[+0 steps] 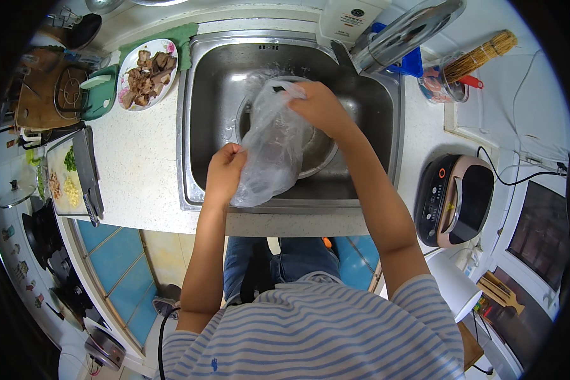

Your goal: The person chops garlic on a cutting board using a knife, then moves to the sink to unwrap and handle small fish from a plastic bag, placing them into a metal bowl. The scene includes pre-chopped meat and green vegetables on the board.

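A clear plastic bag [276, 142] hangs between my two hands over the stainless steel sink [213, 95]. My right hand [320, 108] grips the bag's gathered upper end. Lower down, my left hand [225, 171] pinches the bag's left side. Beneath the bag a round metal bowl [320, 164] rests in the sink, its middle mostly covered by the plastic. Whether anything is inside the bag I cannot tell.
An oval plate [123, 80] of browned meat chunks stands left of the sink. Farther left lies a tray [82, 185] with chopped ingredients. The faucet [403, 38] reaches over the back right corner. A rice cooker [456, 202] sits on the right counter, below a brush holder [439, 85].
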Demonstrator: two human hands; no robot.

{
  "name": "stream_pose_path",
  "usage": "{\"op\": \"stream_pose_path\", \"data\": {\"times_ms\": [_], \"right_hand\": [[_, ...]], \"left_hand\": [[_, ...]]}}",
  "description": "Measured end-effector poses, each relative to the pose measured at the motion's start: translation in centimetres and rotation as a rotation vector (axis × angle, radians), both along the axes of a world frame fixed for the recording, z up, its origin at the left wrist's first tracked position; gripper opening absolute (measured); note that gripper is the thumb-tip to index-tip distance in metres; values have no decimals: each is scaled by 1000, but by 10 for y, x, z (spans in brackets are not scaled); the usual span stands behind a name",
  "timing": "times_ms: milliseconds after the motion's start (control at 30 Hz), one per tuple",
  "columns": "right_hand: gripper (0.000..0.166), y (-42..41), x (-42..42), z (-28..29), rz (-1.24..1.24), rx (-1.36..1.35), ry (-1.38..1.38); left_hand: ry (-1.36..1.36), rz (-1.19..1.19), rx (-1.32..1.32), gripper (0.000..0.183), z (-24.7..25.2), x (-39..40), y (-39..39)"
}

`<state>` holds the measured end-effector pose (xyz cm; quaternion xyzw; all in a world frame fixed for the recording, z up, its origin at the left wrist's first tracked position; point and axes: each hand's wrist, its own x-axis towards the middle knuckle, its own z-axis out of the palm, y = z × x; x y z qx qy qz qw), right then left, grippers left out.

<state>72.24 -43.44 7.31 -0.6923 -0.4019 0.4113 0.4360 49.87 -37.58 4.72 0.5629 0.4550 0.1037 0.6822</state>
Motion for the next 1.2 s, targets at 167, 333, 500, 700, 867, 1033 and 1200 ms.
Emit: {"op": "stream_pose_path", "data": {"times_ms": [167, 333, 500, 700, 867, 1033, 1200], "right_hand": [[19, 44, -21, 18, 4, 106, -45], [18, 78, -35, -2, 7, 135, -64], [18, 89, -50, -61, -25, 175, -10], [23, 62, -46, -110, -68, 46, -23], [43, -21, -32, -142, -261, 22, -384], [54, -123, -1, -186, -616, -540, -581], [46, -131, 0, -193, -651, -659, 148]], "left_hand": [[-47, 129, 38, 10, 28, -11, 10], [33, 178, 162, 12, 31, -24, 34], [311, 116, 442, 15, -2, -34, 52], [636, -65, 743, 18, -43, -24, 44], [720, -280, 736, 27, -86, -28, 24], [717, -378, 1115, 59, -80, -18, -2], [643, -708, 1210, 40, -104, -22, -6]]}}
